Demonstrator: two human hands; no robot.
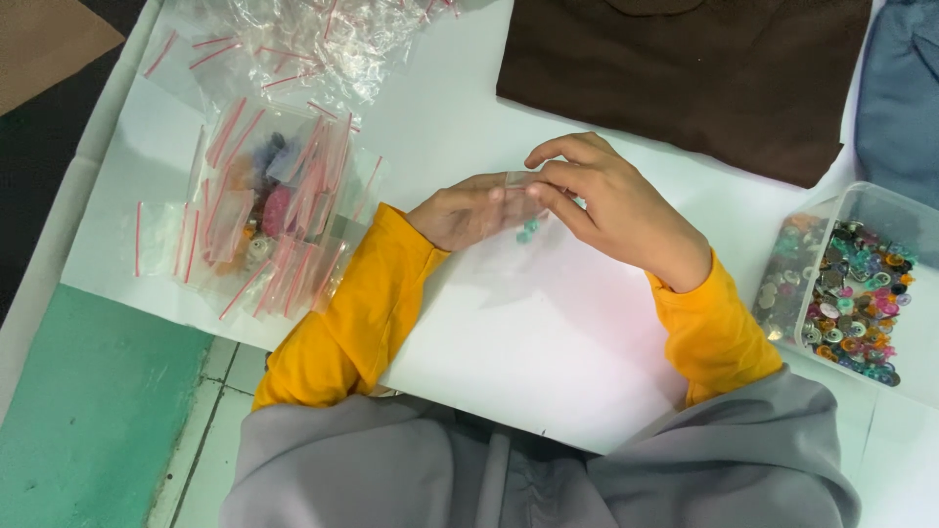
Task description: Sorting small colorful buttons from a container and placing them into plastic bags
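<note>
While both hands meet over the middle of the white surface [548, 332], they hold a small clear plastic bag [514, 210] between them. The left hand [460, 213] lies behind the bag with its fingers flat against the plastic, and the right hand [611, 210] pinches the bag's top edge between thumb and fingers, the forefinger arched above. A few small teal buttons [528, 231] sit inside the bag, just below the right fingertips. Both arms wear bright yellow sleeves [342, 313] under a grey garment [548, 469].

To the left of the left arm lies a pile of small clear bags with red seal strips [269, 210], some of them already filled with coloured buttons. More empty bags of the same kind [313, 39] are heaped further back at the top edge of the view. On the right, near the right elbow, stands a clear plastic box [861, 210] holding many mixed coloured buttons [861, 298]. A folded brown cloth [685, 78] lies beyond the hands, and a grey-blue cloth [905, 88] lies beside it at the right edge. A green floor [88, 411] shows at lower left.
</note>
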